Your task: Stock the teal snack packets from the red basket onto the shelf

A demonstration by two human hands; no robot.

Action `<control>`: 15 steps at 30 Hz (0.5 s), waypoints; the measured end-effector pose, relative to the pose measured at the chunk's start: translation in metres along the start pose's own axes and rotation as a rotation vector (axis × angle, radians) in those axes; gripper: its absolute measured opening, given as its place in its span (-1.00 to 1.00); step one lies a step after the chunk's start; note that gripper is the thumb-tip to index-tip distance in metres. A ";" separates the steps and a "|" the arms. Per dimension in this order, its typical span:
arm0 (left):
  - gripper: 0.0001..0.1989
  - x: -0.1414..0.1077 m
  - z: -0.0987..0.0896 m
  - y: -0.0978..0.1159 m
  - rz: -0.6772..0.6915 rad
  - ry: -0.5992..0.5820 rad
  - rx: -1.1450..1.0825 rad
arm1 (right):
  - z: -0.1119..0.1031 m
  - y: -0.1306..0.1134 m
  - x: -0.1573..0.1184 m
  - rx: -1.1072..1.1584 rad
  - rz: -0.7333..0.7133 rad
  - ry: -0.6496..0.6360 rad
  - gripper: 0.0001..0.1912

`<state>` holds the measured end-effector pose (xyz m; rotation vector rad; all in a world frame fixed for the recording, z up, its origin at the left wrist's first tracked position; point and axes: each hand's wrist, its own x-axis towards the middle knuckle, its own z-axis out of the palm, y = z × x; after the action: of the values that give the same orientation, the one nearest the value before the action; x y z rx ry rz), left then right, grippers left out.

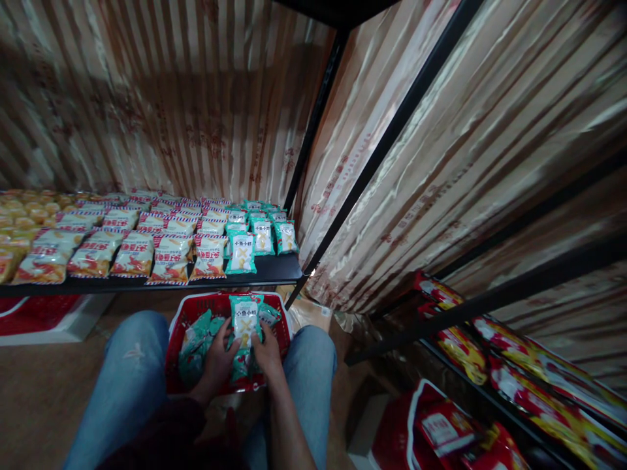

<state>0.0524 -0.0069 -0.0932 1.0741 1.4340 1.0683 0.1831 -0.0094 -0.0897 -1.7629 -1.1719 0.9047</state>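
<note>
Between my knees stands a red basket point(172, 352) with a white rim, holding several teal snack bags point(194, 346). Over it, my left hand point(221, 352) and my right hand point(267, 349) grip one teal-and-white snack bag point(245, 318) from its two sides, its printed front towards me. The fingers of both hands are closed on the bag's edges. Just ahead, similar teal bags point(241, 253) stand in rows at the right end of the black shelf point(274, 266).
White-and-orange snack bags point(167, 258) and yellow packs point(29, 219) fill the shelf leftwards. A black post point(372, 170) rises at the shelf's right corner, before a curtain point(220, 98). At right are a rack with red-and-yellow bags point(455, 346) and another red basket point(399, 431).
</note>
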 end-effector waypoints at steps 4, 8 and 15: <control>-0.34 0.002 0.008 0.006 0.046 0.024 0.021 | -0.003 -0.006 -0.001 -0.023 -0.014 0.059 -0.52; -0.41 0.007 0.016 0.016 0.106 0.017 0.022 | -0.007 -0.014 0.001 -0.028 -0.066 0.093 -0.48; -0.46 0.024 0.037 0.046 0.243 0.029 0.033 | -0.020 -0.032 0.015 -0.142 -0.269 0.282 -0.48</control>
<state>0.0905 0.0294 -0.0568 1.2858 1.3723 1.2392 0.1938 0.0073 -0.0543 -1.7240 -1.2705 0.4085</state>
